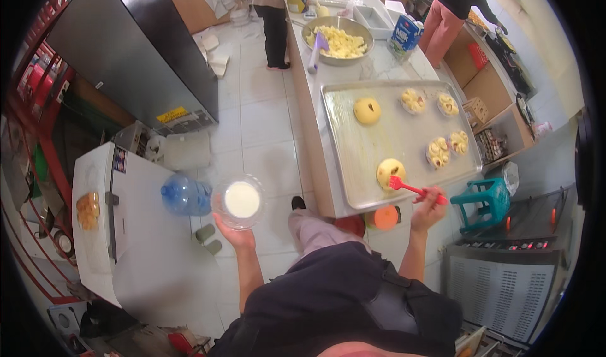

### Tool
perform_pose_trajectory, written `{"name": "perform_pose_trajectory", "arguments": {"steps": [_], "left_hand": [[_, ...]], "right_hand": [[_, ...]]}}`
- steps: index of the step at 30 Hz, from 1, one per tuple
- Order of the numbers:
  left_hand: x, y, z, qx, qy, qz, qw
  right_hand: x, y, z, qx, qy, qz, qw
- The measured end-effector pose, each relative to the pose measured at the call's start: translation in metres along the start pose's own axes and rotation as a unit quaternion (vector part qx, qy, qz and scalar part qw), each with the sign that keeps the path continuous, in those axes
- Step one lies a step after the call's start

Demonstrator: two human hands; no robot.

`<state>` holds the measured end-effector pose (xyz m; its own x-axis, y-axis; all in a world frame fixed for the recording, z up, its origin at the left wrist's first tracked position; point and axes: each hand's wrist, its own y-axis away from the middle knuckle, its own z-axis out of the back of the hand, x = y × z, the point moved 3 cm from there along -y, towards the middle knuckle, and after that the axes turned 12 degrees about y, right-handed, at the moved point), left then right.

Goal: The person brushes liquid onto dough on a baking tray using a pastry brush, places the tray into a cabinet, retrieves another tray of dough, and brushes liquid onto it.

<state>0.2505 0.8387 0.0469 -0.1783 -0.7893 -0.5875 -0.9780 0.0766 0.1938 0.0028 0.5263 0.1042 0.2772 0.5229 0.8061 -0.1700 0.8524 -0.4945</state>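
My left hand holds a clear glass bowl with white liquid, likely milk, out over the floor to the left of the counter. In my right hand is a red pastry brush, its bristles touching the near round dough bun. This bun lies at the near edge of a large metal baking tray. Farther back on the tray sits a second round bun with a dark spot on top. Several shaped pastries in pale cups stand on the tray's right half.
Behind the tray stand a pan of yellow chunks with a purple spatula and a blue milk carton. A teal stool and an oven are at right. A blue water jug is at left. Two people stand farther back.
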Motion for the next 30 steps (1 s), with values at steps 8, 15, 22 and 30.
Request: {"name": "perform_pose_trajectory", "arguments": {"steps": [8, 15, 22, 30], "left_hand": [[0.088, -0.095, -0.069, 0.192, -0.102, 0.154, 0.964], [0.143, -0.125, -0.149, 0.268, -0.088, 0.316, 0.906], [0.175, -0.165, -0.179, 0.355, -0.154, 0.431, 0.815], [0.210, -0.220, -0.194, 0.444, -0.171, 0.555, 0.682]], "right_hand": [[0.043, -0.076, -0.108, -0.091, -0.332, -0.161, 0.925], [0.097, -0.063, -0.192, 0.110, -0.248, -0.124, 0.955], [0.080, -0.060, -0.203, 0.000, -0.141, -0.228, 0.963], [0.089, -0.072, -0.235, -0.143, -0.145, -0.289, 0.935]]}}
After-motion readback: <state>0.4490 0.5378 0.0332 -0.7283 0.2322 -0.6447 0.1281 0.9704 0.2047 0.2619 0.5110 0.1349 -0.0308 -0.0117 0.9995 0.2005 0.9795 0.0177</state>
